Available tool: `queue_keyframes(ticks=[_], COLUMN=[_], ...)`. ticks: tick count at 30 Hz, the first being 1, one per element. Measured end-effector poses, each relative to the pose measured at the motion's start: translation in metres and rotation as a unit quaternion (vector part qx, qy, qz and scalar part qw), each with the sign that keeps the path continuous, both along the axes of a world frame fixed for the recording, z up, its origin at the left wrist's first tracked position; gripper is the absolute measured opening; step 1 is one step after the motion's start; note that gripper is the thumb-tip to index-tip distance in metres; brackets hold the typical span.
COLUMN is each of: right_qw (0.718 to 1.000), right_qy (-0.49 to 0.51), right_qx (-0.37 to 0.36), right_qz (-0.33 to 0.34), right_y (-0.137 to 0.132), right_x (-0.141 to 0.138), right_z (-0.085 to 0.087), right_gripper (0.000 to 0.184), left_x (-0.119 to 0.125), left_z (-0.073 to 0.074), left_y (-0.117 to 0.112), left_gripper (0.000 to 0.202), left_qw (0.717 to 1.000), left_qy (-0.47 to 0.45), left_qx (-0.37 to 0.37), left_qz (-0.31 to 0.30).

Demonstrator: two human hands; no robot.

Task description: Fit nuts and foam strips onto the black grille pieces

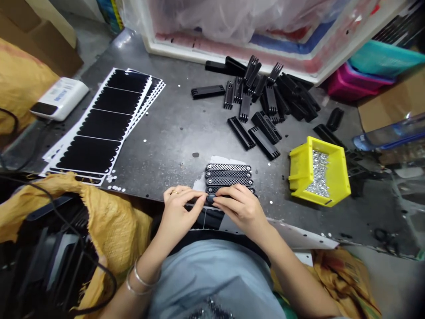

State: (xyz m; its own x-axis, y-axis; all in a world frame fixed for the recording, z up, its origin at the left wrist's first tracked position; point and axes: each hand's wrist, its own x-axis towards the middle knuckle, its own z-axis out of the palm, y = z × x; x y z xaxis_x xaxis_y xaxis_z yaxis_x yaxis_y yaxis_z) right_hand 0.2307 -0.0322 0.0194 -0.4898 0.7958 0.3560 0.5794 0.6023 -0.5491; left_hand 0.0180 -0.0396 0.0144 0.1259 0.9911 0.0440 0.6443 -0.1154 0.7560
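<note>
My left hand (181, 210) and my right hand (241, 208) meet over the near end of a row of black perforated plastic grilles (228, 175). Their fingertips pinch a small dark round piece (210, 198) against the nearest strip, and the fingers hide most of that strip. Several more grilles lie side by side above it, with silver fasteners at their ends. A heap of black slotted plastic parts (265, 97) lies farther up the grey work surface (172, 150).
Sheets of black scalloped pads on white backing (96, 124) lie at left. A yellow bin of small silver parts (318, 173) stands at right. Scattered white dots dot the surface. A white device (59, 98), yellow sacking (113, 221) and coloured plastic crates (361, 82) surround the surface.
</note>
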Motion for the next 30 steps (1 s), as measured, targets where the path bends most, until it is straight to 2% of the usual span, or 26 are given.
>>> queue_keyframes(ticks=[4,7,10,12,15,20,24,28,30], right_qw=[1.000,0.999,0.996,0.984,0.972,0.974,0.985,0.992,0.994], right_qy=[-0.011,-0.033,0.007,0.060,0.117,0.131,0.097,0.025,0.025], right_qx=[0.012,0.013,-0.076,-0.141,-0.169,-0.152,-0.125,0.004,0.004], right_qz=[-0.004,-0.005,-0.049,-0.088,-0.116,-0.102,-0.066,-0.124,-0.103], right_y=[-0.001,-0.003,-0.006,-0.007,-0.008,-0.004,-0.003,-0.022,-0.038], right_x=[-0.004,0.007,0.034,0.051,0.063,0.063,0.066,0.058,0.046], right_z=[0.003,0.010,0.019,0.021,0.016,0.005,0.007,0.015,0.015], right_gripper=[0.016,0.018,0.021,0.018,0.014,0.014,0.014,0.019,0.022], left_x=[0.001,0.002,0.002,0.001,0.001,-0.001,-0.001,0.002,0.005], left_z=[0.002,0.003,0.003,0.003,0.002,0.001,0.001,0.005,0.007], left_y=[0.005,0.008,0.009,0.009,0.009,0.013,0.011,-0.009,-0.022], left_gripper=[0.015,0.015,0.015,0.017,0.020,0.021,0.022,0.020,0.015], left_qw=[1.000,0.999,0.999,1.000,1.000,1.000,1.000,0.997,0.992], left_qy=[-0.006,0.000,0.004,0.004,0.002,0.005,0.020,0.066,0.099], left_qx=[-0.024,-0.037,-0.038,-0.029,-0.015,-0.008,-0.009,0.035,0.064], left_qz=[0.000,0.002,-0.002,-0.001,-0.001,-0.012,-0.011,0.004,-0.041])
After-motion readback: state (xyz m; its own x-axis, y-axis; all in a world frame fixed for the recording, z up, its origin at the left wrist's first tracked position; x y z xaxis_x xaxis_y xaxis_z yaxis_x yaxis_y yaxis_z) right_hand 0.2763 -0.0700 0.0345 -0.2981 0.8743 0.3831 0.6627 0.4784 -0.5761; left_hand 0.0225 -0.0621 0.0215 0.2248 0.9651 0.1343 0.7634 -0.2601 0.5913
